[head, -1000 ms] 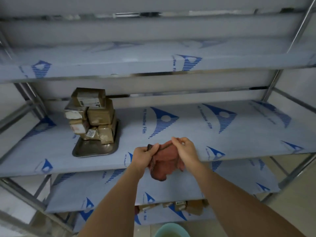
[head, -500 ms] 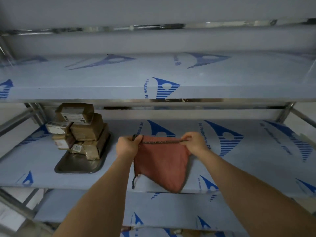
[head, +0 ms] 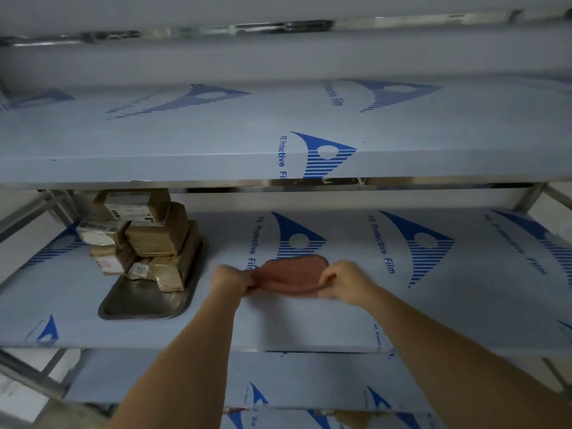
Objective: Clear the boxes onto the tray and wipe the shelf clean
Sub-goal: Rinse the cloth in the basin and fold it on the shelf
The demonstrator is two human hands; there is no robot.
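A reddish-brown cloth (head: 291, 274) lies spread flat just over the middle shelf (head: 433, 305), which is covered in blue protective film. My left hand (head: 230, 278) pinches its left edge and my right hand (head: 343, 281) pinches its right edge. To the left, several brown cardboard boxes (head: 158, 236) with white labels are stacked on a metal tray (head: 136, 306) that stands on the same shelf.
An upper shelf (head: 216, 144) overhangs close above the working shelf. Steel uprights (head: 28, 212) frame the left and right sides. A lower shelf (head: 294, 379) sits beneath, with more brown items under it.
The cloth hung down from both hands half a second ago; now it is laid out flat and farther in over the shelf. The view has moved closer and upward.
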